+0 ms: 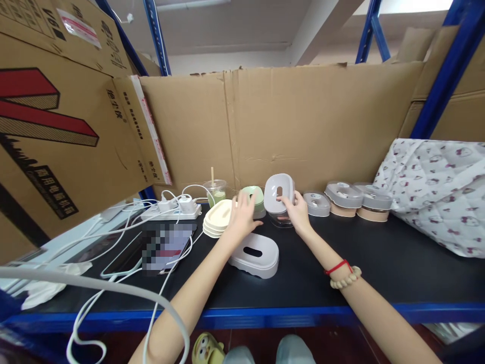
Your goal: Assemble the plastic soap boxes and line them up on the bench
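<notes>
My right hand (298, 215) grips the right side of a pale grey oval part (275, 184) with a slot in its middle. That part is tilted up on the mat, with a clear plastic piece (282, 221) just below it. My left hand (242, 215) reaches out with fingers apart, between a stack of cream oval parts (217, 217) and a light green slotted oval part (259, 198). Whether its fingertips touch either one I cannot tell. Another grey slotted oval part (257, 258) lies flat in front of my hands.
Oval boxes with clear lids (344, 194) line the back right, beside a patterned quilted cloth (439, 192). A drink cup (216, 192) stands behind the cream stack. To the left are a power strip (172, 211), white cables and a tablet-like device (166, 247). Cardboard (303, 116) walls the back.
</notes>
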A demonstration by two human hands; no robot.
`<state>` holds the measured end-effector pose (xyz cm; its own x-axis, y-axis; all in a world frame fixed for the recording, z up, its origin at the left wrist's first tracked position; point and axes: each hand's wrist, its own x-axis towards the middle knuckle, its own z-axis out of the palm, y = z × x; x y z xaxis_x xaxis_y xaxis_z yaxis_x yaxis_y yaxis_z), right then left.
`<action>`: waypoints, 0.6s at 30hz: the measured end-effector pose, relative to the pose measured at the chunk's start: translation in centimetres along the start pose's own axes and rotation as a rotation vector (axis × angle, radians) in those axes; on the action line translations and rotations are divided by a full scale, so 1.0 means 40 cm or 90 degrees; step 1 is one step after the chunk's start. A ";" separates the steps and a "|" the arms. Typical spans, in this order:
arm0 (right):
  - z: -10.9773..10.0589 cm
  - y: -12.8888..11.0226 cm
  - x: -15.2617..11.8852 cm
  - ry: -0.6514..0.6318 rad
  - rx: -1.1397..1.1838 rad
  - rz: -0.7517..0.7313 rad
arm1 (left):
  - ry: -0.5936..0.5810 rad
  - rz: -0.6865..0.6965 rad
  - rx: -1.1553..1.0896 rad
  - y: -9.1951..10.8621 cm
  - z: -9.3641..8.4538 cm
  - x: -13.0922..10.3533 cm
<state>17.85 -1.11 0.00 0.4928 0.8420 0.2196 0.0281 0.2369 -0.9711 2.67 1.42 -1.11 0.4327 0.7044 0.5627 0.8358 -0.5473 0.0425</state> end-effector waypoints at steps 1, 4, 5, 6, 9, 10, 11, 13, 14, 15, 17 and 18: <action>-0.002 0.000 0.002 0.017 0.008 -0.008 | -0.024 -0.103 0.024 -0.001 -0.004 -0.003; -0.009 0.004 0.008 0.037 0.026 -0.021 | -0.088 -0.328 0.083 -0.011 -0.019 -0.007; -0.011 0.006 0.010 0.034 0.030 -0.023 | -0.101 -0.362 0.095 -0.014 -0.025 -0.006; -0.012 0.008 0.011 0.029 0.033 -0.024 | -0.110 -0.380 0.101 -0.016 -0.030 -0.005; -0.014 0.011 0.013 0.023 0.033 -0.026 | -0.112 -0.397 0.082 -0.021 -0.040 -0.001; -0.014 0.011 0.014 0.023 0.035 -0.027 | -0.094 -0.402 0.068 -0.022 -0.042 0.001; -0.014 0.010 0.014 0.020 0.041 -0.027 | -0.062 -0.403 0.050 -0.023 -0.043 0.002; -0.013 0.006 0.012 0.008 0.064 -0.020 | 0.039 -0.383 -0.011 -0.024 -0.044 0.006; -0.012 0.003 0.010 -0.003 0.082 -0.012 | 0.100 -0.366 -0.053 -0.024 -0.045 0.008; -0.011 0.001 0.009 -0.021 0.103 -0.003 | 0.160 -0.349 -0.099 -0.022 -0.046 0.012; -0.007 -0.001 0.005 -0.072 0.140 0.012 | 0.255 -0.322 -0.188 -0.016 -0.047 0.018; -0.005 -0.002 0.004 -0.101 0.153 0.017 | 0.283 -0.315 -0.231 -0.012 -0.047 0.022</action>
<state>18.10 -1.08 0.08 0.3476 0.9104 0.2243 -0.1998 0.3056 -0.9310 2.03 1.45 0.91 -0.2052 0.6997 0.6843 0.7007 -0.3831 0.6019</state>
